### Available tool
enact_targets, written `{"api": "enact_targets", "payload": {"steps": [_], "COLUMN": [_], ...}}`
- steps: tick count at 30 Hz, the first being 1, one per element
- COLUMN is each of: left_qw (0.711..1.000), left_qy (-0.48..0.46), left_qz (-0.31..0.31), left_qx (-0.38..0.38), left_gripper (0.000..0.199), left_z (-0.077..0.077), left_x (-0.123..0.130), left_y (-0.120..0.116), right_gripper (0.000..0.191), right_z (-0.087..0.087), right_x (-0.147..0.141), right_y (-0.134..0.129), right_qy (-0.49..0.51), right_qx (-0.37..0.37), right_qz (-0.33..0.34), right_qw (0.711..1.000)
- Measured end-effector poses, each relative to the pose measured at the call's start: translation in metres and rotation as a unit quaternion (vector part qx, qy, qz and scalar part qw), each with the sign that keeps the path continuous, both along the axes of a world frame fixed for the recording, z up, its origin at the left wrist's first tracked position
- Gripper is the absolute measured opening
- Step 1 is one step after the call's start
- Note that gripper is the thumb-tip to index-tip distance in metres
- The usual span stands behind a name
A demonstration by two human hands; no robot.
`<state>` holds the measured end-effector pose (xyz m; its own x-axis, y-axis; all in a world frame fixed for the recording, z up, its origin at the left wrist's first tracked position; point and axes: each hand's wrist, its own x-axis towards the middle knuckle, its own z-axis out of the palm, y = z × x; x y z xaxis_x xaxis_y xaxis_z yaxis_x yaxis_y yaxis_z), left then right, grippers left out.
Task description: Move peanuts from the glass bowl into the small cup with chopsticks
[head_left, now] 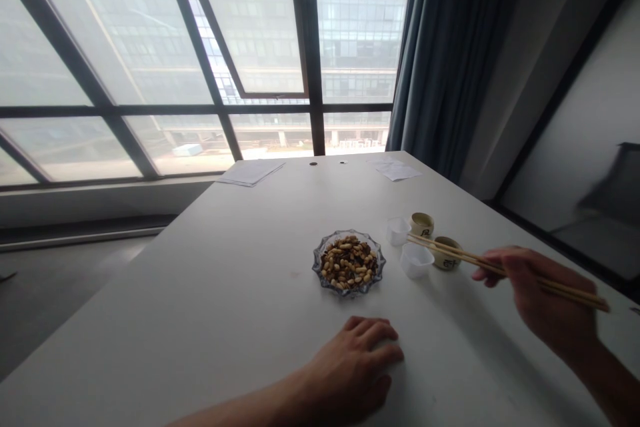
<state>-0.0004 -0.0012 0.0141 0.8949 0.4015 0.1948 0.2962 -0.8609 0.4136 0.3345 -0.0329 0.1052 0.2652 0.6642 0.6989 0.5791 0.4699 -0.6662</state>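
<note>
A glass bowl (317,267) with a jagged rim holds peanuts and darker bits. In front of it my left hand (357,363) rests on the table, empty, its fingers loosely curled and slightly apart. My right hand (545,293) grips a pair of wooden chopsticks (467,256) at the right. Their tips are above two small translucent cups, one farther back (397,231) and one nearer (417,261). Beside these stand two small pale cups with dark characters, one behind (423,223) and one in front (446,255), partly covered by the chopsticks.
The white table (225,293) reaches towards a large window. Papers lie at its far left (250,172) and far right (395,169). A dark round spot (313,163) is near the far edge. A blue curtain (440,67) hangs at the back right.
</note>
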Motion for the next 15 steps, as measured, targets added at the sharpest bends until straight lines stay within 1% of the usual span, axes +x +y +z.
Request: {"api": "enact_targets", "payload": {"steps": [2,4,6,8,10,15], "left_qw": [1.0,1.0,1.0,1.0,1.0,1.0], "left_qy": [0.001,0.0,0.0,0.004,0.007,-0.007], "left_qz": [-0.001,-0.002,-0.004,-0.008,-0.013,-0.016], "left_qx": [0.0,0.001,0.004,0.007,0.009,0.017], "left_gripper": [0.038,0.037,0.036,0.036,0.035,0.032], "left_z": [0.0,0.0,-0.002,-0.004,-0.005,-0.005], "left_x": [0.0,0.0,0.0,0.0,0.001,0.001], "left_y": [0.0,0.0,0.001,0.002,0.003,0.002], "right_gripper": [0.035,0.044,0.051,0.056,0.057,0.057], "right_z": [0.005,0.006,0.003,-0.003,-0.01,-0.025], "right_x": [-0.026,-0.049,-0.065,-0.076,-0.081,-0.083], "right_y": [0.014,0.031,0.046,0.056,0.062,0.064], "right_qy": [-0.003,-0.01,-0.024,-0.034,-0.027,0.017], "right_qx": [-0.025,-0.071,-0.116,-0.147,-0.162,-0.177], "right_qz": [0.078,0.14,0.177,0.191,0.191,0.178], "right_qw": [0.997,0.987,0.977,0.97,0.968,0.968]}}
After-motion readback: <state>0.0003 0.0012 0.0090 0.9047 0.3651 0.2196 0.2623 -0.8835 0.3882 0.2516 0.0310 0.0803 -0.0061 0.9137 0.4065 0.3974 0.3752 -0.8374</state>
